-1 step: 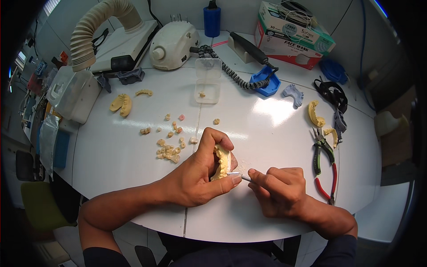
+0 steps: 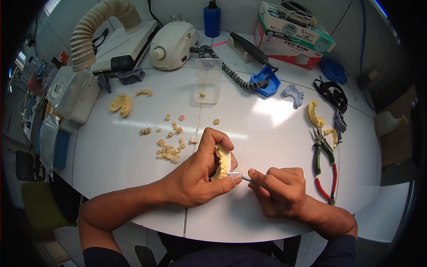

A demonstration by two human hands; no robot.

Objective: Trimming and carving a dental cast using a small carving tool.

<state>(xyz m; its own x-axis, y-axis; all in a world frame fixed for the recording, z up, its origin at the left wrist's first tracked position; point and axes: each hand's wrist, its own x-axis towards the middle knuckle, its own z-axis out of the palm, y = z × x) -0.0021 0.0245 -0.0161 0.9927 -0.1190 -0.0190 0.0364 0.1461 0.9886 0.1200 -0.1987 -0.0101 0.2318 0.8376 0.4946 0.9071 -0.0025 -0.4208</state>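
Observation:
My left hand (image 2: 200, 178) is wrapped around a pale yellow dental cast (image 2: 221, 162), its row of teeth showing between the fingers and thumb. In my right hand (image 2: 280, 189) is a slim metal hand tool (image 2: 244, 177), pinched between thumb and fingers. The tool's tip reaches the near end of the cast, beside my left thumb; exactly what it touches there is too small to tell. Pale shavings (image 2: 242, 165) lie on the table just beyond the tool. Loose tooth crowns (image 2: 168, 152) are scattered to the left of my left hand.
Pliers (image 2: 324, 155) and a yellow arch cast (image 2: 315, 113) lie at right. A clear open box (image 2: 207, 92) stands beyond my hands, near a white control unit (image 2: 173, 46) with a coiled cord (image 2: 231, 73). Another cast (image 2: 121, 105) lies far left on the white table (image 2: 249, 222).

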